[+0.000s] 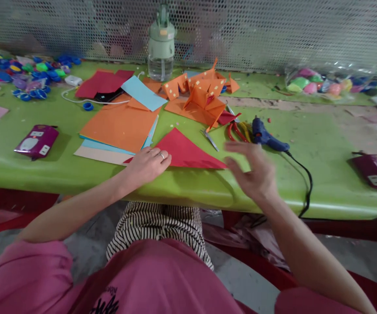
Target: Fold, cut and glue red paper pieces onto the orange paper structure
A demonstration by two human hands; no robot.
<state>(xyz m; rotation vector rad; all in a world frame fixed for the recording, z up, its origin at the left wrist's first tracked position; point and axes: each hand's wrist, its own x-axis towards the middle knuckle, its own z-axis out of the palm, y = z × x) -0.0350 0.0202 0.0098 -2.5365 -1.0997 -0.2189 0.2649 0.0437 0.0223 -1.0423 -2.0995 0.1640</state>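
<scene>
A red sheet of paper [188,150], folded into a triangle, lies near the front edge of the table. My left hand [151,165], with a ring on one finger, rests over the triangle's left corner, its fingers lying flat on it. Just off the right corner, my right hand [255,170] is raised a little above the table, thumb and fingers apart with nothing between them. Motion blurs it slightly. Behind my left hand is a stack of orange paper [119,126] with blue and pale sheets under it.
Folded orange paper shapes [204,98], small scissors [210,140], red-handled pliers [236,131] and a blue glue gun [268,136] with a trailing cord lie beyond. A water bottle [161,48] stands by the mesh panel. Purple power sockets [38,141] sit at left and right.
</scene>
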